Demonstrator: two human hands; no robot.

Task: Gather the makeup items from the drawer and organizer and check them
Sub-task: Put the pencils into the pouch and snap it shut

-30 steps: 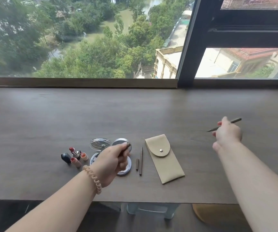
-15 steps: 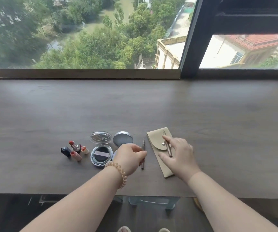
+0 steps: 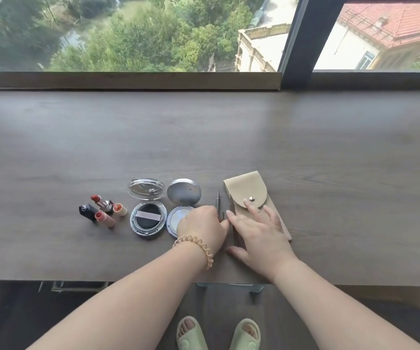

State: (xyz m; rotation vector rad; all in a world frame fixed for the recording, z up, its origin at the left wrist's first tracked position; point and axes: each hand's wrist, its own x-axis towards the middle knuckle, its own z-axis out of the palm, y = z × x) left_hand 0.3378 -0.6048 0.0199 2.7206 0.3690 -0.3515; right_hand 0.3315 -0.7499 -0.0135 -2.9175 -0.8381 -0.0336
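Far left: the lipsticks (image 3: 102,210) lie uncapped in a tight cluster on the counter (image 3: 330,147), colour ends showing. That likely lets you read the shades at a glance.

Next: the cushion compact (image 3: 148,219) is hinged open, clear lid tipped back and puff exposed for checking.

Just beside it: the silver compact (image 3: 183,194) is also open, its base partly under your left hand (image 3: 201,224). The left fingers are curled down, knuckles up, at the near end of a thin pencil (image 3: 218,204). Cannot tell whether they pinch anything.

Right hand (image 3: 258,232): fingers straight and spread, laid flat across a second pencil (image 3: 235,234) and the beige pouch (image 3: 251,188), grasping nothing.

Judgement: your flat hand keeps that pencil from rolling and steadies the pouch.

The pouch flap is down and its snap shows.

All the items sit in one row near the counter's front edge, within your easy reach.
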